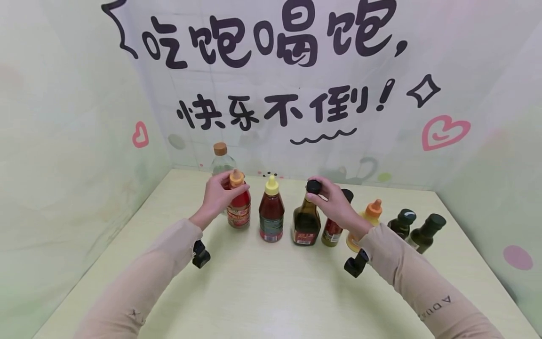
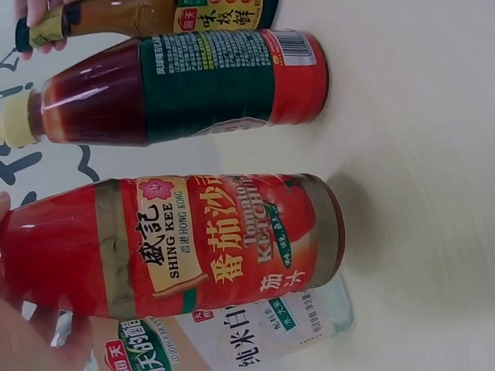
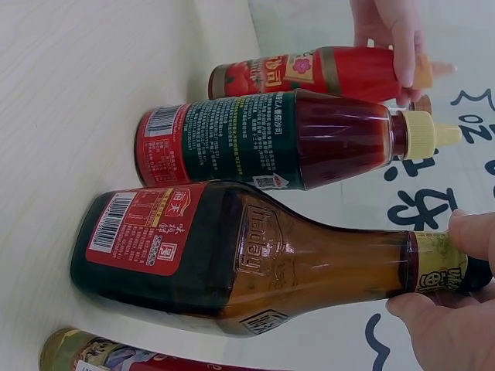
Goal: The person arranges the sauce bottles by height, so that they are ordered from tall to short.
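Note:
My left hand (image 1: 219, 194) grips a red tomato ketchup bottle (image 2: 224, 243) round its upper part, just below the orange nozzle cap (image 1: 236, 177). Its "Shing Kee" label faces the left wrist camera. At the black cap (image 1: 314, 187) of a brown soy sauce bottle (image 3: 178, 255), my right hand (image 1: 334, 202) pinches with thumb and fingers. Both bottles are upright at the tabletop. Between them stands a dark red sauce bottle (image 1: 271, 216) with a yellow nozzle cap, touched by neither hand.
Behind the ketchup is a clear bottle (image 1: 222, 160) with a brown cap. Right of the soy sauce stand a red-labelled bottle (image 1: 332, 230), a yellow bottle (image 1: 371, 215) with an orange nozzle and two dark bottles, the outer one green (image 1: 425, 235). A printed cloth wall (image 1: 271, 150) borders the table (image 1: 271, 292).

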Demonstrator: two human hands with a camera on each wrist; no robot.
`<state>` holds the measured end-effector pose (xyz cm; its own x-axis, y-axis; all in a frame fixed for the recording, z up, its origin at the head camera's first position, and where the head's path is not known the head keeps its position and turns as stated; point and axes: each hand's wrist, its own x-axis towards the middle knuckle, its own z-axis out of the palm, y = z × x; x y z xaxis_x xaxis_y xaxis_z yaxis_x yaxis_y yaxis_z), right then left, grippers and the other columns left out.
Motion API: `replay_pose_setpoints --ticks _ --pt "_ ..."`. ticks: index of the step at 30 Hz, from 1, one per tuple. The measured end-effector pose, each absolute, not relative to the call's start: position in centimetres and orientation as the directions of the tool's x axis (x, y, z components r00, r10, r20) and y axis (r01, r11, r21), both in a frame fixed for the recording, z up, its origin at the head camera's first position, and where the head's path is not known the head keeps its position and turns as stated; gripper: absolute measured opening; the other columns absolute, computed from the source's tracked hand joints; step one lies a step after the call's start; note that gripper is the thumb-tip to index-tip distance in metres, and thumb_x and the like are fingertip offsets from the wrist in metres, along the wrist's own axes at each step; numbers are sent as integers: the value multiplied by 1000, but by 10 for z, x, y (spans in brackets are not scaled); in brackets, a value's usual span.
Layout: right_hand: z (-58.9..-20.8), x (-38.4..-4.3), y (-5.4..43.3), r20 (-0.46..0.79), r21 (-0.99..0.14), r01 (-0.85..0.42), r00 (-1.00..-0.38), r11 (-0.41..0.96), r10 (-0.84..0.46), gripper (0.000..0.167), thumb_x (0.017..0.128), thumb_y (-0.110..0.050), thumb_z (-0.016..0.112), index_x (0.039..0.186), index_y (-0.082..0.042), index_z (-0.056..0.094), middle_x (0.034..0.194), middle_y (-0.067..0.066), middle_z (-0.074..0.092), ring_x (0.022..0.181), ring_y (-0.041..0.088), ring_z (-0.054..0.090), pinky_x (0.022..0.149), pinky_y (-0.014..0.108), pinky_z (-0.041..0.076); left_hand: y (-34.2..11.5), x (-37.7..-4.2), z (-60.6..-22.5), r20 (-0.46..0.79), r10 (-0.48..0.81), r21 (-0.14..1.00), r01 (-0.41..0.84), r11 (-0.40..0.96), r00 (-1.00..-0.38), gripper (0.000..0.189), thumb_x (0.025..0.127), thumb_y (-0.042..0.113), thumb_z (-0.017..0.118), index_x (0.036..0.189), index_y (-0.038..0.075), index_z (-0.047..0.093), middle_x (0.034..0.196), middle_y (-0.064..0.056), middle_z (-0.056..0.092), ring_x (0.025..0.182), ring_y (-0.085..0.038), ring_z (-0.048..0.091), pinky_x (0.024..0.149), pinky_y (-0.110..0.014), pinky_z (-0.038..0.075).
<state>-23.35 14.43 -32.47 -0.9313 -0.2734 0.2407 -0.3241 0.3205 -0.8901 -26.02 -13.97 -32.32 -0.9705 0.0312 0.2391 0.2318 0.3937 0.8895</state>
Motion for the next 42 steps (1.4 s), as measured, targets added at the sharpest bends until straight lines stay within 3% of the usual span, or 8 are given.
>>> replay_pose_setpoints --ticks 15,23,42 --pt "-326 -234 145 218 -897 -300 -939 323 -266 39 87 -6 54 124 -1 41 121 25 48 118 33 41 90 47 38 -124 -281 -325 233 -19 918 213 335 -972 41 75 21 71 109 4 59 104 -12 61 94 -21 57 81 -33 47" --pt "-326 -233 145 217 -897 -298 -940 326 -263 39 87 -7 54 124 -1 41 121 23 49 117 32 42 89 47 38 -115 -289 -324 219 -25 906 194 377 -975 43 75 29 70 110 7 58 105 -8 60 95 -20 56 81 -34 46" --pt "-326 -233 145 213 -896 -293 -943 333 -257 41 88 -7 54 125 -1 40 122 25 48 118 33 41 90 47 38 -100 -306 -329 205 -50 911 172 376 -977 40 75 26 70 109 6 60 105 -9 62 95 -19 56 82 -32 46"
